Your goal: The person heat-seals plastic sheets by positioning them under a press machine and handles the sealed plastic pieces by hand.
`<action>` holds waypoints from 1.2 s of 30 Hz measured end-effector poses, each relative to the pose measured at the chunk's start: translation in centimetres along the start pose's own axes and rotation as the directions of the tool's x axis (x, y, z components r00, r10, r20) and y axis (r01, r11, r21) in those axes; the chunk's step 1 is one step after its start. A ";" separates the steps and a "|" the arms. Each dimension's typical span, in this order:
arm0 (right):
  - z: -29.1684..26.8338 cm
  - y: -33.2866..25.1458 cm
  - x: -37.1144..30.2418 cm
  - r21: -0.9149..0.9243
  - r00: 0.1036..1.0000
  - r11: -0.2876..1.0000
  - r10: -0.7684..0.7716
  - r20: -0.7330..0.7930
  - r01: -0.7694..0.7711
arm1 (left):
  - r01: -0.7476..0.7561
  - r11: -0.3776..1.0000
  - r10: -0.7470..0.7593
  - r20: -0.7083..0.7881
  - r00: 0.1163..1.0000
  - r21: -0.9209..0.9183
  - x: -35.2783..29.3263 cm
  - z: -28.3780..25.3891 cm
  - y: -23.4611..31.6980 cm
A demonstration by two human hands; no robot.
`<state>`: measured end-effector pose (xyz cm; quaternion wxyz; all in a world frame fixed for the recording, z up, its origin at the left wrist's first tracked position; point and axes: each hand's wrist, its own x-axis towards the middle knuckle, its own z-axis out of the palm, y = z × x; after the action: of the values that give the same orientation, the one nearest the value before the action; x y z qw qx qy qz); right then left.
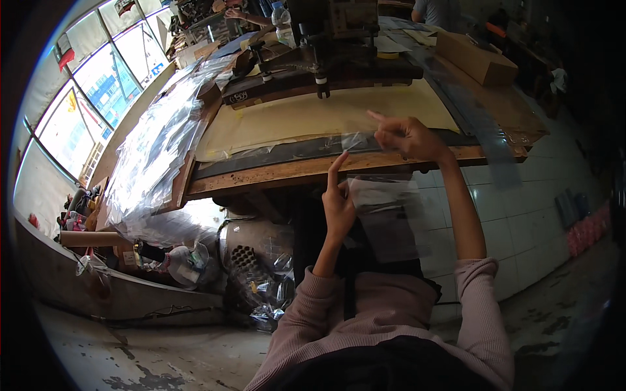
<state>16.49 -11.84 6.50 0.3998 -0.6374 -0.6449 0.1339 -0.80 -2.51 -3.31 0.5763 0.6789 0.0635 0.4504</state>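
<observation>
Windows (98, 85) light one workbench (274, 175) ahead of both hands. One yellowish board (293, 120) lies beyond them, one dark machine (332, 26) over its far edge; one brown box (476, 57) sits farther right. On the left hand (339, 207) the forefinger points up; on the right hand (412, 138), leftward. Clear plastic sheeting (391, 225), too blurred to count, hangs between them; whether either pinches it, I can't tell.

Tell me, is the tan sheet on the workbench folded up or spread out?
Spread out: the tan sheet lies flat across the workbench, its broad surface showing.
</observation>
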 end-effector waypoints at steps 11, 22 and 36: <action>-1.4 -5.6 -2.7 0.316 0.748 0.935 -0.324 0.580 0.160 | 0.106 0.978 -0.084 -0.126 0.988 0.181 -0.3 0.0 0.8; 4.5 0.2 2.8 -0.620 0.929 0.707 0.356 -0.104 -0.340 | 0.055 0.986 -0.046 -0.063 0.997 0.158 -0.5 0.1 -0.6; 5.0 2.5 4.6 -0.582 0.882 0.670 0.422 -0.211 -0.460 | 0.006 0.999 0.003 0.182 0.983 -0.049 0.2 0.0 0.4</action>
<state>15.45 -5.52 3.10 0.1437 -0.8724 -0.4671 -0.0104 -0.86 -2.50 -2.81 0.5965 0.7029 0.0000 0.3874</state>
